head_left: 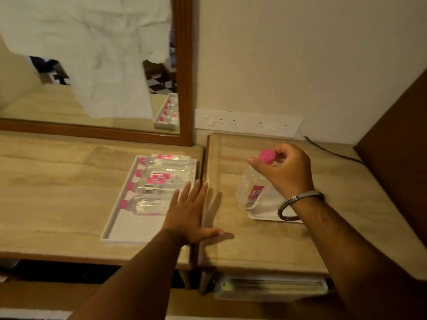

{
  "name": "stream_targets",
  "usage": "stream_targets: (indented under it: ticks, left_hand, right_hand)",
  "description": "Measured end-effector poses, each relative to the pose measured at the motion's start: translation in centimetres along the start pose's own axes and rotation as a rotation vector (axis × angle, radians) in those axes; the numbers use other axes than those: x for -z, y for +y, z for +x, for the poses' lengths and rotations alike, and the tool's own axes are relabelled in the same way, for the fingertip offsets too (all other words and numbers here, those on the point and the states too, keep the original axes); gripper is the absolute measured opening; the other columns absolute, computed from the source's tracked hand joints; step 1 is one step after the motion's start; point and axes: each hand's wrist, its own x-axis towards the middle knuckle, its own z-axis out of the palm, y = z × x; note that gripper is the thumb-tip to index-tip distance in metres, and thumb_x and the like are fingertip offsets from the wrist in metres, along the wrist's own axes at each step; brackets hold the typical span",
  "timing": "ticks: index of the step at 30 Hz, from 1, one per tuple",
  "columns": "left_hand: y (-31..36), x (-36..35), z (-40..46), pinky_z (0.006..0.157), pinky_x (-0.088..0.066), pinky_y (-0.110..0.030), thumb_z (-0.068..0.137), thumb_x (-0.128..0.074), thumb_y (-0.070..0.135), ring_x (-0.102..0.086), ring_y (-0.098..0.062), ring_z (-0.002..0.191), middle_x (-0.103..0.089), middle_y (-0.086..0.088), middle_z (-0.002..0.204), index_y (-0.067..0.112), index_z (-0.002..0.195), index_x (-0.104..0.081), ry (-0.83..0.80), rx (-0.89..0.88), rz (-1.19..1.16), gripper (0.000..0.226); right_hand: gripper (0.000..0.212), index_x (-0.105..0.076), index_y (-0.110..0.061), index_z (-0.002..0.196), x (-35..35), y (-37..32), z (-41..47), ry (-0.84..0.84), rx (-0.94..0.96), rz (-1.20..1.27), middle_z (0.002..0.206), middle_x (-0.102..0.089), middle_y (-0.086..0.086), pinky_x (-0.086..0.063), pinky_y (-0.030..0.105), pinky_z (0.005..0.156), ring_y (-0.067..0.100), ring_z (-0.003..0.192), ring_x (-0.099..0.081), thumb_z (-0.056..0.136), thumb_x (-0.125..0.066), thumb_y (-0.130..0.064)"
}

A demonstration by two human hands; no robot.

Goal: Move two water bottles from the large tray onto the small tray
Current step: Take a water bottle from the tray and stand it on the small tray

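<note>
A long white large tray (115,224) lies on the left tabletop with several clear water bottles (150,205) lying on their sides, pink caps to the left. My left hand (189,213) hovers flat and open over the tray's right edge, fingers spread, holding nothing. On the right tabletop a small white tray (265,212) lies partly hidden under my right wrist. An upright clear bottle (250,189) with a pink cap and pink label stands on that tray's left end. My right hand (284,169) grips it at the neck, just under the cap.
A wood-framed mirror (183,72) with a white cloth draped over it stands behind the left table. A socket strip (248,123) runs along the wall, and a black cable (332,151) trails across the right table's back. A dark brown panel (397,144) rises at the right.
</note>
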Motion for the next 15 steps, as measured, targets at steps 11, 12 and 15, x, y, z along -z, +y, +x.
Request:
stream_targets:
  ticks: [11, 12, 15]
  left_hand:
    - [11.2, -8.2, 3.5, 0.122, 0.004, -0.047, 0.058, -0.026, 0.108, 0.016, -0.029, 0.149, 0.009, -0.016, 0.165, 0.009, 0.156, 0.006, -0.066, 0.172, -0.005, 0.143]
    - [11.1, -8.2, 3.4, 0.121, 0.005, -0.046, 0.058, -0.025, 0.108, 0.018, -0.028, 0.148, 0.011, -0.016, 0.165, 0.009, 0.156, 0.006, -0.073, 0.175, 0.009, 0.143]
    - [11.3, -8.1, 3.8, 0.119, 0.009, -0.044, 0.059, -0.026, 0.108, 0.024, -0.025, 0.145, 0.012, -0.016, 0.165, 0.008, 0.156, 0.006, -0.082, 0.179, 0.026, 0.143]
  right_hand:
    - [0.042, -0.057, -0.021, 0.075, 5.7, 10.0, 1.3, -0.01, -0.053, -0.041, 0.073, -0.062, -0.009, -0.045, 0.018, 0.057, 0.004, 0.069, -0.058, 0.058, -0.084, -0.048]
    - [0.043, -0.057, -0.019, 0.075, 5.4, 10.1, 1.1, -0.022, -0.059, -0.03, 0.074, -0.063, -0.005, -0.047, 0.021, 0.058, 0.007, 0.07, -0.059, 0.058, -0.085, -0.047]
    - [0.044, -0.057, -0.016, 0.076, 4.6, 10.3, 1.2, -0.028, -0.074, -0.005, 0.075, -0.064, -0.001, -0.051, 0.027, 0.059, 0.012, 0.071, -0.061, 0.057, -0.085, -0.045]
